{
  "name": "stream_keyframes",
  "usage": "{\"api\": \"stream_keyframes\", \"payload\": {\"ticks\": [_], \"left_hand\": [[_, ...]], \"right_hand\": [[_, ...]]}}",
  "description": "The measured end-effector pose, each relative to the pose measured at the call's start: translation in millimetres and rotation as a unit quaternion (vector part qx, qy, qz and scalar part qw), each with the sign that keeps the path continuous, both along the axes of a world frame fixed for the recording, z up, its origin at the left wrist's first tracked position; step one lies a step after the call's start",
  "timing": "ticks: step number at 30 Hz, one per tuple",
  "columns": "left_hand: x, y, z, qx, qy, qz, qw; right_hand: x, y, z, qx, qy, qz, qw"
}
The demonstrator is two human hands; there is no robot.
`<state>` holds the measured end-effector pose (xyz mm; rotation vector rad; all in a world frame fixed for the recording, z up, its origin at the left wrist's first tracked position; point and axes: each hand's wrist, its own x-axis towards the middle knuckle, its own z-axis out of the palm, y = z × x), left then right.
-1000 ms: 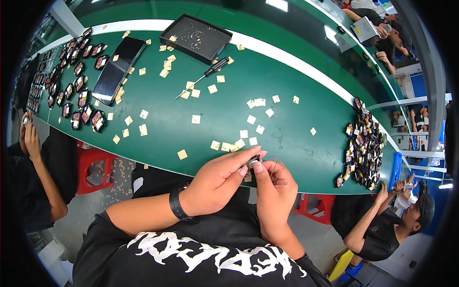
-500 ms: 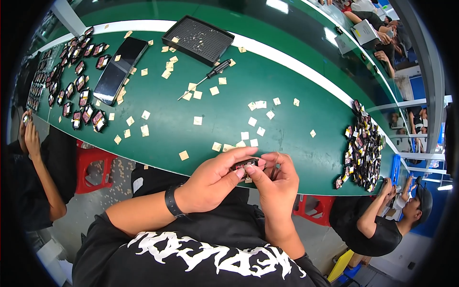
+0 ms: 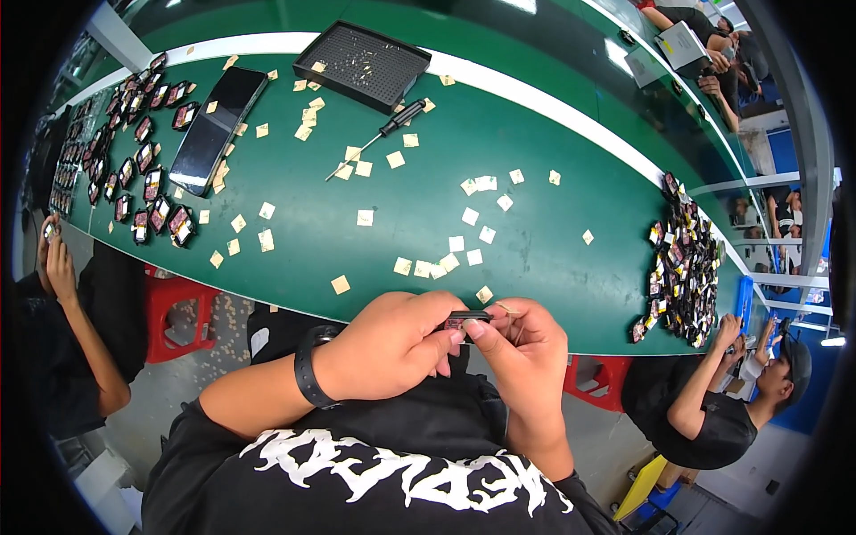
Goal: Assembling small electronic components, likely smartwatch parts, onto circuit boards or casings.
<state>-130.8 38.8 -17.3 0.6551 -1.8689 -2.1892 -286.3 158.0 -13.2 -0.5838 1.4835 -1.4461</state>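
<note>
Head view: black part (image 3: 467, 316), long axis left-to-right, pinched by left hand (image 3: 385, 346) and right hand (image 3: 528, 358).

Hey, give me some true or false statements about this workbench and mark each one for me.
1. The left hand and right hand both hold a small dark part. True.
2. The screwdriver lies inside the black tray. False: the screwdriver lies on the green table, beside the black tray.
3. Pale squares lie scattered on the green table. True.
4. The phone lies beside the heap at the right end. False: the phone lies toward the left, near loosely spread dark parts.
</note>
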Motion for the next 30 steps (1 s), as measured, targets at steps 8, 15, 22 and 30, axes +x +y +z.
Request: {"api": "stream_keyframes", "payload": {"ticks": [8, 15, 22, 30], "left_hand": [[1, -5, -5, 0.103, 0.016, -0.040, 0.994], [5, -11, -16, 0.094, 0.052, -0.046, 0.993], [7, -7, -17, 0.022, 0.095, -0.047, 0.994], [2, -5, -8, 0.009, 0.027, -0.044, 0.999]], "right_hand": [[1, 0, 3, -0.001, 0.000, 0.011, 1.000], [-3, -1, 9, 0.023, -0.060, 0.010, 0.998], [2, 1, 6, 0.007, -0.030, -0.001, 1.000], [4, 7, 1, 0.014, 0.001, 0.027, 1.000]]}}
